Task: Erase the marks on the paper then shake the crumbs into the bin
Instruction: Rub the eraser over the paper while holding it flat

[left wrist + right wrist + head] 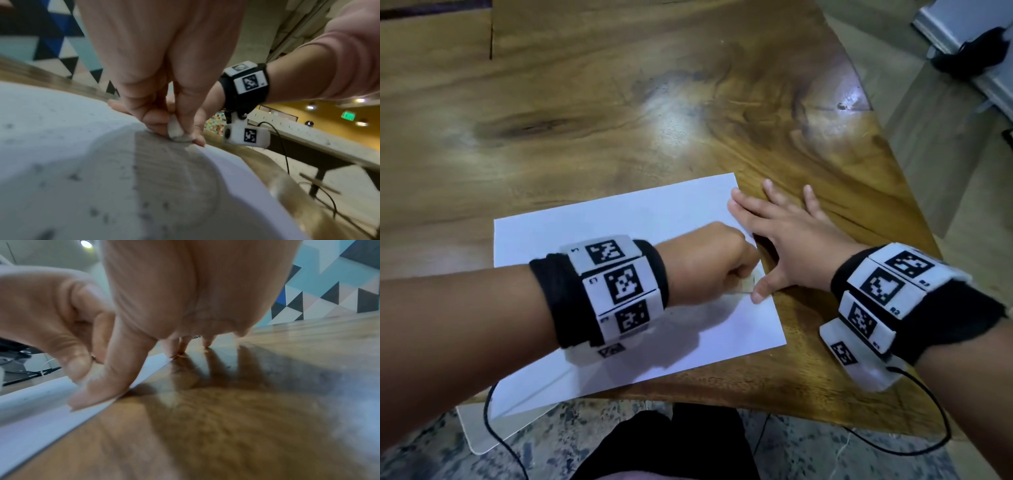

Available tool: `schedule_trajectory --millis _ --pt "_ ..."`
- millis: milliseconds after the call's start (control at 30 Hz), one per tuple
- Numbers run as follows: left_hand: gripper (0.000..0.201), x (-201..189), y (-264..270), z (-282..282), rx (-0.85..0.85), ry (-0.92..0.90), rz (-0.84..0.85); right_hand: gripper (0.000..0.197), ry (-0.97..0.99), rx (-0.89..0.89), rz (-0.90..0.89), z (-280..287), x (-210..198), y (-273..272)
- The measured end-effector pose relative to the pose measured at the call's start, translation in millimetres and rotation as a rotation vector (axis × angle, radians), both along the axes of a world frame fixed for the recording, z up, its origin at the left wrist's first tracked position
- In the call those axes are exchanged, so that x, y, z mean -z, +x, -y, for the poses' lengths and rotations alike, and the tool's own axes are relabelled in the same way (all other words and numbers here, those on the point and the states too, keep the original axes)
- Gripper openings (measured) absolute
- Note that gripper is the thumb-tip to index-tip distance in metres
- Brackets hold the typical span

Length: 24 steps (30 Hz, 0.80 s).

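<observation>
Head view: paper (pixel 619 222) is lying on the wooden table (pixel 585 102), its near corner overhanging the edge. Left hand (pixel 709 260) is sitting curled in a fist over the paper's right side. Right hand (pixel 791 233) is lying flat with fingers spread, thumb and forefinger pressing the paper's right edge, the other fingers on the wood. A white tray-like thing (pixel 482 431) is showing on the floor beneath the table edge; its contents cannot be seen.

Left wrist view: fingers are pinching a white eraser (pixel 174 129), its tip touching a grey pencil-shaded patch (pixel 164 162). Dark crumbs (pixel 94 211) are lying scattered on the sheet.

Right wrist view: thumb (pixel 102 386) is pressing the paper's edge.
</observation>
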<state>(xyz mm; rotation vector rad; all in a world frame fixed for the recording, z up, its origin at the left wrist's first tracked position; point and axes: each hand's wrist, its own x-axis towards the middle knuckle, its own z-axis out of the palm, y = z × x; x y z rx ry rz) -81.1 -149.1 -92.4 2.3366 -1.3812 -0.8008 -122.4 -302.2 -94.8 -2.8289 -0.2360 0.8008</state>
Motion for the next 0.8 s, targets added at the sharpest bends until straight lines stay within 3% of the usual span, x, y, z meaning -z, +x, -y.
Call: schedule_trajectory --millis 67,233,367,433,600,667,800 --pt "0.009 0 4 -1 -0.007 -0.004 0.001 0.126 0.002 0.0 -0.001 0 0 0" --pt "0.004 1 31 5 -0.247 -0.11 0.109 0.124 0.002 0.001 0.0 0 1 0" --pt "0.006 2 4 -4 0.014 -0.002 -0.008 0.127 -0.003 -0.006 -0.005 0 0 0" --pt "0.009 1 6 -6 0.066 0.036 -0.027 0.126 -0.008 -0.005 -0.01 0 0 0" --pt "0.002 1 41 -1 -0.184 -0.127 0.161 0.126 -0.018 -0.006 -0.011 -1 -1 0" --pt "0.005 2 32 -6 -0.092 -0.103 0.101 0.126 -0.021 -0.008 -0.013 -1 -2 0" --pt "0.012 -2 14 -19 0.195 0.117 -0.085 0.126 -0.039 -0.01 -0.022 -2 -2 0"
